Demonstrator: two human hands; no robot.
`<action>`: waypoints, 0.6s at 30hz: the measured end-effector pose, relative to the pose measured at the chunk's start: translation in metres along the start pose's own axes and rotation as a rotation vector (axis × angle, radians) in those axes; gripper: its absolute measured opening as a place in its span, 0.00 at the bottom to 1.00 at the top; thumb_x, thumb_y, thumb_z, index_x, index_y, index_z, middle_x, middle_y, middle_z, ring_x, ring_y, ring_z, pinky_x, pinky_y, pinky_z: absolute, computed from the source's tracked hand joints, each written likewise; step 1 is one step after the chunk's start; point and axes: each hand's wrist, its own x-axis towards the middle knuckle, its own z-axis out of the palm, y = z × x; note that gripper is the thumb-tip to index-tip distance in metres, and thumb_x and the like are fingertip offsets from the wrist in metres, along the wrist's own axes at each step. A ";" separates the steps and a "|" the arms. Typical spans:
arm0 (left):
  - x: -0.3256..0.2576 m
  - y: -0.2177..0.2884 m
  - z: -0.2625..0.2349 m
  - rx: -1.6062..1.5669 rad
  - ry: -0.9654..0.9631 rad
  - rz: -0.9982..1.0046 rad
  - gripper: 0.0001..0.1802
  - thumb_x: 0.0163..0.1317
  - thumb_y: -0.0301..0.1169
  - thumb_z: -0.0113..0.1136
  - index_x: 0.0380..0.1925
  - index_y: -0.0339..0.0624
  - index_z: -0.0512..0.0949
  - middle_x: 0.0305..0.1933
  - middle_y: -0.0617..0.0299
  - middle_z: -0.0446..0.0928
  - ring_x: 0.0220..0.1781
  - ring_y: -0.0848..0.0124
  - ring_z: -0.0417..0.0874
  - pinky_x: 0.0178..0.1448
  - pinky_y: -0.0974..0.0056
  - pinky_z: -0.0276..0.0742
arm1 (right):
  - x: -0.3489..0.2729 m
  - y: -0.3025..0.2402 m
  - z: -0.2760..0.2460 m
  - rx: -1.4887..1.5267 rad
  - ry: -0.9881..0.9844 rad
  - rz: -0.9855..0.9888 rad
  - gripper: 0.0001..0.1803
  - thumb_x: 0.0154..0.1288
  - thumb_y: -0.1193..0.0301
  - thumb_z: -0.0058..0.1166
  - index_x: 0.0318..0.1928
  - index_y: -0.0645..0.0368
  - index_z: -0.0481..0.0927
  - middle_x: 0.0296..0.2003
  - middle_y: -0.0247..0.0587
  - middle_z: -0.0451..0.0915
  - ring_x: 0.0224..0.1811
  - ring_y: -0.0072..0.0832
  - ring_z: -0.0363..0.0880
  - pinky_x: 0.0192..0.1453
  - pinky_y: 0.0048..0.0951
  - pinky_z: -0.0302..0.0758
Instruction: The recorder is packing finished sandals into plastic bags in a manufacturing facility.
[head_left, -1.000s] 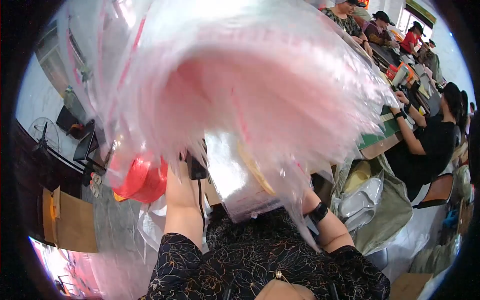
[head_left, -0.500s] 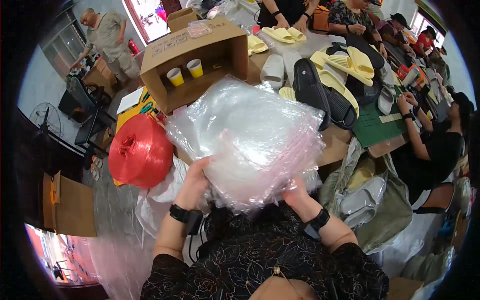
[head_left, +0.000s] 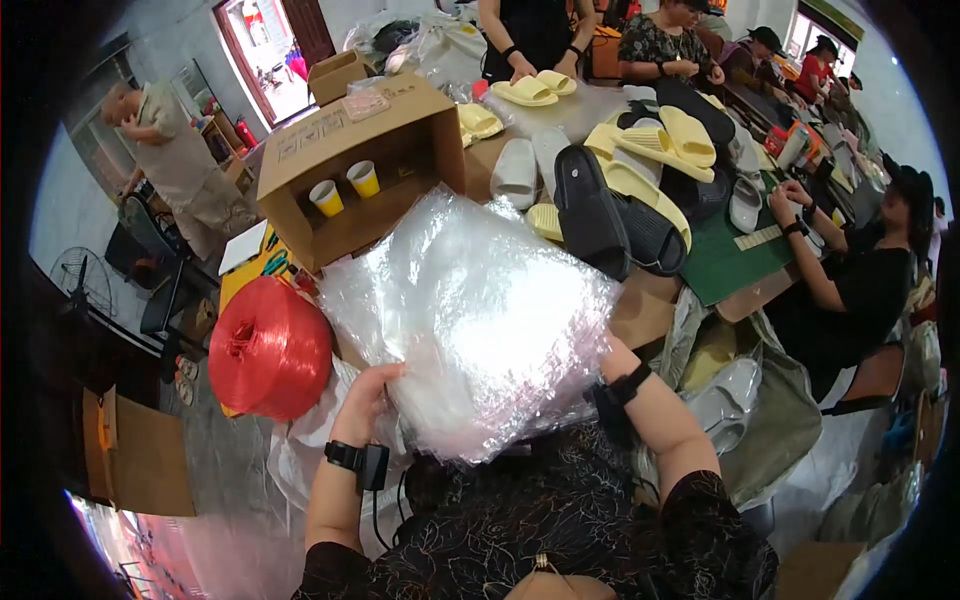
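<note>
A stack of clear plastic bags (head_left: 470,300) with pinkish edges spreads out in front of my body, glaring brightly at its middle. My left hand (head_left: 372,392) is closed on the near left edge of the stack, thumb lying on top. At the right edge, my right hand (head_left: 614,358) reaches behind the plastic, which hides its fingers. A large roll of red plastic twine (head_left: 270,348) sits to the left of my left hand.
Beyond the bags stands an open cardboard box (head_left: 360,120) with two yellow-and-white cups (head_left: 345,188). Black slippers (head_left: 592,212) and yellow slippers (head_left: 665,140) are piled at the right. A sack (head_left: 775,430) holds grey slippers. Co-workers sit and stand around the table.
My right hand has moved up along the right edge of the bags, and its fingers have gone behind them. The bags have shifted slightly. My view has turned a little to the right.
</note>
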 end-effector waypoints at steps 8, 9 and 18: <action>0.007 -0.003 0.005 -0.106 -0.073 0.138 0.18 0.62 0.31 0.59 0.49 0.30 0.81 0.47 0.56 0.85 0.48 0.66 0.86 0.55 0.63 0.80 | 0.003 -0.010 0.004 -0.345 -0.009 -0.033 0.20 0.74 0.76 0.47 0.64 0.64 0.73 0.56 0.47 0.80 0.54 0.35 0.81 0.58 0.35 0.80; 0.014 -0.006 -0.002 -0.121 -0.095 0.075 0.19 0.62 0.31 0.59 0.50 0.29 0.81 0.47 0.56 0.85 0.47 0.66 0.86 0.55 0.63 0.80 | 0.004 -0.010 0.005 -0.388 -0.011 -0.034 0.20 0.74 0.76 0.47 0.64 0.64 0.73 0.56 0.47 0.80 0.53 0.35 0.81 0.58 0.34 0.80; 0.052 -0.021 -0.030 -0.128 -0.242 -0.032 0.15 0.60 0.28 0.61 0.45 0.30 0.84 0.46 0.56 0.85 0.47 0.68 0.86 0.54 0.65 0.80 | -0.015 -0.023 0.013 -0.791 0.029 -0.042 0.19 0.74 0.76 0.48 0.62 0.64 0.75 0.53 0.45 0.82 0.51 0.34 0.83 0.56 0.33 0.81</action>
